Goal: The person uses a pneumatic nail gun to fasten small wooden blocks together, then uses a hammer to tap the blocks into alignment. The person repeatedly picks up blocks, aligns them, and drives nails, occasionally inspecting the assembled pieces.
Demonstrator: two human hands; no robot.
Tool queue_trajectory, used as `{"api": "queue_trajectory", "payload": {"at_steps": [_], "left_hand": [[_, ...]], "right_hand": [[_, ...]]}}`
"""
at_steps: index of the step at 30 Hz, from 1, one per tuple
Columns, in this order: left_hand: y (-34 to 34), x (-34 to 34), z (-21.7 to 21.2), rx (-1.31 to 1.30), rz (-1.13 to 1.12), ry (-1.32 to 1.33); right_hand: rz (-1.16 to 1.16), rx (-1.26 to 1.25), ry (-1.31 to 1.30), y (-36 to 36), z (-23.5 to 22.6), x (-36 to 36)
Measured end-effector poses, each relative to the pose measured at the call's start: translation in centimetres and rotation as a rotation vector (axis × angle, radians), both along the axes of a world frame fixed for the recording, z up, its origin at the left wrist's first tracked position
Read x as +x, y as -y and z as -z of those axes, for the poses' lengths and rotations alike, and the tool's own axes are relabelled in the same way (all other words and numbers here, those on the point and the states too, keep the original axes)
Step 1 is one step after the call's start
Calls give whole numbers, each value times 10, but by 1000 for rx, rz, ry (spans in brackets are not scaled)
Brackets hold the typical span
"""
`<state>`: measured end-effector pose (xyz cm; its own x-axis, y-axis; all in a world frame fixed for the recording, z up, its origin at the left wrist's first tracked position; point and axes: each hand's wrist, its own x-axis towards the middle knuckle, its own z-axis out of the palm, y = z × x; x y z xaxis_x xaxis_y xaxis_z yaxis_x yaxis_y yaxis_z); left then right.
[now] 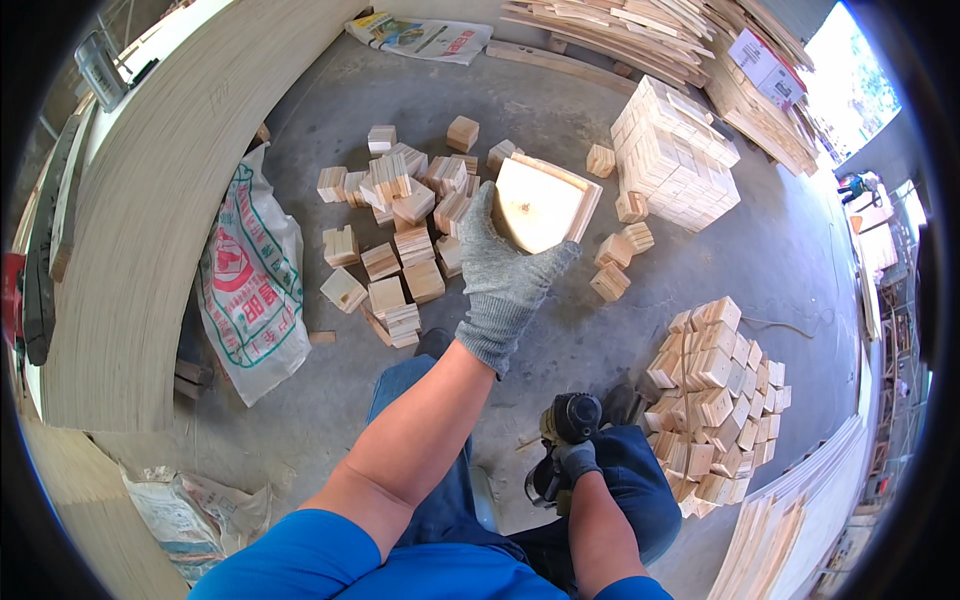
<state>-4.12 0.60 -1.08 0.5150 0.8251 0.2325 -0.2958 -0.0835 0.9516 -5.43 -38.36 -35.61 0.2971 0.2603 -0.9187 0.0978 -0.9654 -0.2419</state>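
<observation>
My left hand (503, 275), in a grey knit glove, is raised in front of me and grips a pale wooden block assembly (543, 204), its broad smooth face turned toward me. My right hand (577, 459), also gloved, rests low by my right knee and is closed on a dark nail gun (566, 424). Beyond the left hand lies a loose scatter of small wooden blocks (400, 240) on the grey concrete floor (560, 120). I sit in blue trousers and a blue shirt.
A neat stack of blocks (675, 155) stands at the back right, another pile of blocks (715, 400) near my right. A printed woven sack (250, 285) lies left, beside large plywood sheets (170, 200). Long wooden slats (640, 30) are piled at the back.
</observation>
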Motion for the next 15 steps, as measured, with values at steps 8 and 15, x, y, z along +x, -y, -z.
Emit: {"api": "queue_trajectory", "payload": {"at_steps": [8, 15], "left_hand": [[-3, -1, -2, -201, 156, 95], [-12, 0, 12, -713, 541, 640]], "right_hand": [[472, 33, 217, -17, -44, -18], [581, 21, 227, -31, -66, -24]]}}
